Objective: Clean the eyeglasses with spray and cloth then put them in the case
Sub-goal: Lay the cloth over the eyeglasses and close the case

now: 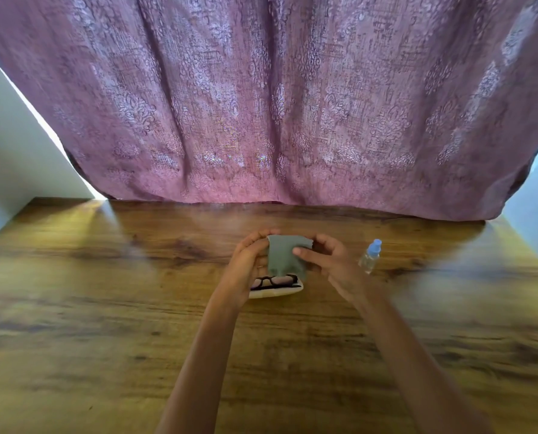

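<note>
Both hands hold a grey-green cloth [282, 255] up above the table. My left hand [248, 261] grips its left edge and my right hand [328, 257] pinches its right side. Under the cloth, dark-framed eyeglasses [273, 280] lie in an open pale case [277, 291] on the wooden table [104, 308]; the cloth's lower edge hangs over their top part. A small clear spray bottle [370, 257] with a blue cap stands upright to the right of my right hand, apart from it.
A purple patterned curtain [277, 104] hangs along the table's far edge. Pale walls show at the far left and right. Bare wood surrounds the case on the left and in front.
</note>
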A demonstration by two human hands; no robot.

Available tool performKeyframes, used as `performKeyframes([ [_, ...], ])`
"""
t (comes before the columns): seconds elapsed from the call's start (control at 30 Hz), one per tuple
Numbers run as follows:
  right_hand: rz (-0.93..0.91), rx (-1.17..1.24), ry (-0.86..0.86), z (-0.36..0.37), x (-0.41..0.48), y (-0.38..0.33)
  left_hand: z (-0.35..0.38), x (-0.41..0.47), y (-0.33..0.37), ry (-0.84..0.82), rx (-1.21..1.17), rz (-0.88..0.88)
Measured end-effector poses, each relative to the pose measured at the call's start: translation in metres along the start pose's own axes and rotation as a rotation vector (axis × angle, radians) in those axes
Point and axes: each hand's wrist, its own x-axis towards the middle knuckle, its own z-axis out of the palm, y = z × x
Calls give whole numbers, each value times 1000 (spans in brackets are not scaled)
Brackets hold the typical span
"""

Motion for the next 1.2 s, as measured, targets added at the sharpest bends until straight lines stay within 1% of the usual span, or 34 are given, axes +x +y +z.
performKeyframes([
  [0.1,-24,18,20,-1,-1,-1,-4,-1,-2,-57,-96,-61],
  [0.2,-39,17,49,-2,-1,-2,-6,-2,-5,-91,-55,-11],
  [0.33,-79,-47,61,-3,-3,-7,-4,-2,-6,-114,1,82],
  [0.4,-148,-117,20,-2,-4,-9,-3,-1,-6,-92,7,120],
  [0.5,-299,-316,-32,-2,-6,-12,-1,-1,-8,-61,9,141],
  [0.57,-358,-408,-25,-1,-6,-13,-1,0,-10,-20,-6,88],
  [0.67,-397,-521,-20,-1,-6,-14,-1,3,-14,41,-80,-38],
  [0.77,-423,-625,-14,-2,-6,-14,-2,4,-15,43,-170,-116],
  [0.83,-447,-691,-23,-2,-7,-13,-3,2,-14,21,-212,-150],
  [0.93,-501,-768,-66,-3,-8,-11,-6,2,-16,3,-227,-132],
  [1.0,-499,-747,-110,-3,-9,-9,-7,2,-18,-10,-218,-112],
  [1.03,-469,-679,-129,-2,-9,-7,-8,2,-19,-15,-207,-100],
  [1.13,-276,-326,-113,-1,-7,-1,-8,2,-17,-38,-162,-55],
  [1.2,-129,-204,-63,-1,-3,2,-8,2,-17,-52,-146,-36],
])
